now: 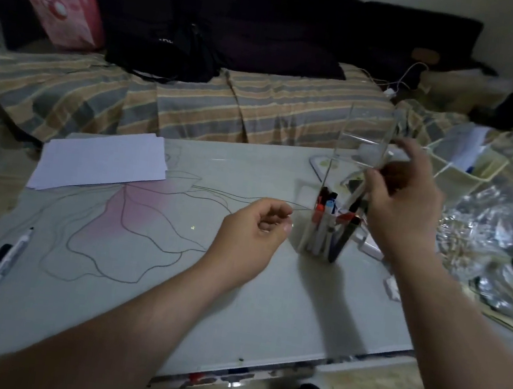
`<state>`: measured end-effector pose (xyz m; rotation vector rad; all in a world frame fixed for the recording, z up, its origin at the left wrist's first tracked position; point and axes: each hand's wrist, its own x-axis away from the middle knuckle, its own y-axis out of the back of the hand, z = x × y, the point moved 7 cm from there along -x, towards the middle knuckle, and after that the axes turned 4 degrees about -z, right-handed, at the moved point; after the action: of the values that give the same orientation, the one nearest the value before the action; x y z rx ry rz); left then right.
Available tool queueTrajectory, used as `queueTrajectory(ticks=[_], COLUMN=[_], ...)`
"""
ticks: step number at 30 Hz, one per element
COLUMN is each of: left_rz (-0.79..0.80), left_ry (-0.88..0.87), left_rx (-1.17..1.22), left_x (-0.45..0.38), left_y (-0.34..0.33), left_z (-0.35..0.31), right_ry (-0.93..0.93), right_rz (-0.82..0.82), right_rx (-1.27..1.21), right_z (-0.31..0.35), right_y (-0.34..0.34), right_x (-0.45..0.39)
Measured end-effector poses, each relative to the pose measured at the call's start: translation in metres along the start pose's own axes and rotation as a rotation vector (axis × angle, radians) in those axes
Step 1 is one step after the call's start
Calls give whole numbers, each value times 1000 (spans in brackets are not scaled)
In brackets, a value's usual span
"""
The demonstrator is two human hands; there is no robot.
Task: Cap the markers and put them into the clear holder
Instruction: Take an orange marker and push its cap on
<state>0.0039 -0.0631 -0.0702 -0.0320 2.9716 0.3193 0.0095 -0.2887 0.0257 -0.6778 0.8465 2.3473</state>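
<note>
Lowering a white-barrelled marker (356, 197) tip-down, your right hand (403, 198) pinches it inside the tall clear holder (352, 161). Your left hand (257, 227), loosely curled and empty, lies nearer the uncapped white marker (7, 260) lying far left, cap (2, 252) beside it.

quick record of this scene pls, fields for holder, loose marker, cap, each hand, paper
holder: clear holder upright on the whiteboard, several markers inside
loose marker: marker lying uncapped at the board's left edge
cap: black cap lying beside that marker
right hand: right hand at the holder's right side, lowering a marker into it, as far as the blur lets me tell
left hand: left hand loosely curled, apparently empty, left of the holder
paper: white sheets at far left
</note>
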Motion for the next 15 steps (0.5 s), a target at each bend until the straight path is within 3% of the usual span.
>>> queueTrajectory(ticks=[3,6,11,15], left_rz=[62,107,162,196], left_ry=[12,27,5,-15], left_rx=[-105,-177,-271,-319], left_x=[6,8,13,16], left_y=[-16,-24,-32,-34], left_z=[6,14,19,19], right_ry=[-70,-39,-15,1], right_rz=[15,75,41,199], right_rx=[55,91,59,166], right_z=[-19,-26,-38,-56], right_y=[3,-12,-8,-23], right_x=[1,8,7,16])
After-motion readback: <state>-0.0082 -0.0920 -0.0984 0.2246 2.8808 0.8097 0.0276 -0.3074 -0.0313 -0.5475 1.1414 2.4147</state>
